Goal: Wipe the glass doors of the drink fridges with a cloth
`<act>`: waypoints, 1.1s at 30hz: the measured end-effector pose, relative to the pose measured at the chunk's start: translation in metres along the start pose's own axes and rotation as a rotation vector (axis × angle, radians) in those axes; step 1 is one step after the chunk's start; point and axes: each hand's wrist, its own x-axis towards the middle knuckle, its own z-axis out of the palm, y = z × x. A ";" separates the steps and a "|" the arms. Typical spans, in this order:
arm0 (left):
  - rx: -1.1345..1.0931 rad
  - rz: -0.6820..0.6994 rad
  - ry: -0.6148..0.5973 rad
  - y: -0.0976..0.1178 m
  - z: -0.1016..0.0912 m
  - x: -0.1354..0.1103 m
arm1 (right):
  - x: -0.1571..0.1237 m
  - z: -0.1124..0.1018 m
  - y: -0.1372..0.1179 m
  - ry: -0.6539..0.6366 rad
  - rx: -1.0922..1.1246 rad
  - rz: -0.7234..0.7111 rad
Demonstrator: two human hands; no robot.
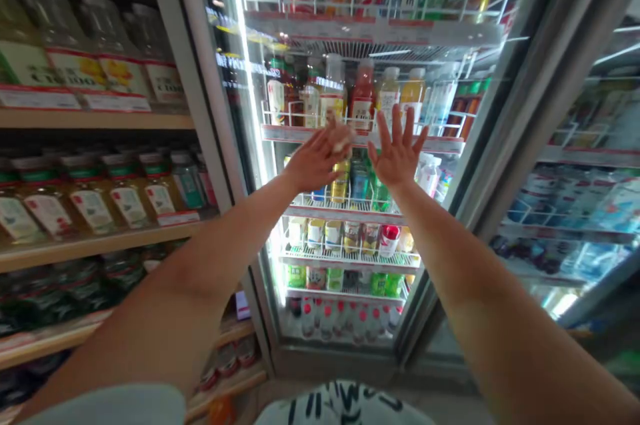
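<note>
Glass cooler door (pixel 357 205) faced by two bare, outstretched hands

Clear glass in a grey metal frame (pixel 480 151) fills the middle of the view, directly ahead of the person. Both arms reach forward to it. The right hand (pixel 399 153) is raised before the right half of the pane, its fingers (pixel 397 125) spread wide and pointing up, with nothing in them. The left hand (pixel 315 161) reaches in from the left at about the same height, back upward. Its fingers are extended but blurred; a pale, blurred patch (pixel 343 136) overlaps their tips, and I cannot tell whether this is a reflection or something held. Nor can I tell whether either hand touches the glass.

Behind the pane, wire-fronted shelves stand one above another, lit by a white strip (pixel 243 55) along the left side. Level with the hands are a red bottle (pixel 363 97), an orange one (pixel 413 93) and, lower down, a gold can (pixel 340 183). Further down come green packs (pixel 386 285), then red-capped bottles (pixel 345 319) at the bottom.

To the left, wooden shelves (pixel 100 119) carry rows of bottles with yellowish drinks. To the right, another cooler (pixel 585 228) holds more bottles. A white garment (pixel 345 405) with dark lettering shows at the lower edge.
</note>
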 end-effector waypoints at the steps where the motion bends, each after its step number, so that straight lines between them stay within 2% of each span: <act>1: -0.015 0.096 -0.067 0.001 0.001 0.002 | 0.000 0.000 0.000 0.004 -0.001 -0.002; 2: -0.012 0.115 -0.079 0.001 0.002 0.003 | 0.000 0.001 0.000 0.010 -0.005 -0.003; 3: 0.007 0.051 -0.025 0.000 0.003 0.004 | 0.000 0.001 0.000 0.014 -0.012 -0.005; 5: 0.064 -0.205 0.191 -0.001 0.006 0.006 | 0.000 0.001 -0.001 0.017 -0.027 -0.010; 6: 0.078 -0.291 0.278 -0.002 0.008 0.007 | 0.000 0.002 -0.001 0.016 -0.033 -0.010; 7: 0.072 -0.285 0.300 -0.001 0.009 0.007 | 0.000 0.002 -0.001 0.016 -0.036 -0.008; 8: 0.050 -0.188 0.253 0.000 0.011 0.008 | 0.000 0.002 -0.001 0.017 -0.037 -0.009; 10: -0.006 0.083 0.075 0.002 0.012 0.008 | 0.000 0.002 0.000 0.016 -0.037 -0.013; 11: -0.020 0.146 0.026 0.002 0.011 0.008 | 0.000 0.002 0.000 0.015 -0.035 -0.011; 12: -0.020 0.136 0.023 0.001 0.010 0.008 | 0.000 0.002 0.000 0.013 -0.031 -0.009; 15: 0.023 -0.164 0.216 -0.005 0.005 0.011 | 0.000 0.001 0.000 0.003 -0.016 0.000; 16: 0.029 -0.221 0.257 -0.007 0.003 0.013 | 0.000 0.001 0.000 0.001 -0.012 0.001; 17: 0.025 -0.208 0.248 -0.008 0.002 0.014 | 0.000 0.001 -0.001 0.000 -0.009 0.001; 20: 0.021 0.023 0.065 -0.013 -0.003 0.020 | -0.001 0.001 -0.001 0.017 -0.012 -0.002; 21: 0.033 0.043 0.044 -0.015 -0.005 0.022 | -0.001 0.001 -0.001 0.027 -0.014 -0.007; 22: 0.052 -0.013 0.074 -0.018 -0.007 0.023 | -0.001 0.001 -0.001 0.033 -0.017 -0.011; 24: 0.088 -0.258 0.238 -0.021 -0.011 0.026 | -0.002 0.001 -0.001 0.030 -0.022 -0.016; 25: 0.089 -0.336 0.296 -0.021 -0.012 0.027 | -0.001 0.001 -0.001 0.024 -0.023 -0.015; 26: 0.075 -0.320 0.285 -0.020 -0.013 0.029 | -0.001 0.001 -0.001 0.017 -0.025 -0.012; 27: 0.052 -0.215 0.207 -0.018 -0.013 0.029 | -0.001 0.001 -0.001 0.013 -0.025 -0.010; 29: 0.009 0.083 0.003 -0.014 -0.013 0.031 | -0.001 0.000 -0.001 0.010 -0.023 -0.007; 30: 0.002 0.151 -0.045 -0.012 -0.013 0.032 | -0.001 0.000 -0.001 0.012 -0.024 -0.005; 31: 0.011 0.120 -0.027 -0.011 -0.013 0.032 | -0.001 0.000 -0.001 0.013 -0.026 -0.006; 33: 0.058 -0.154 0.152 -0.010 -0.012 0.033 | -0.001 0.000 -0.001 0.012 -0.037 -0.007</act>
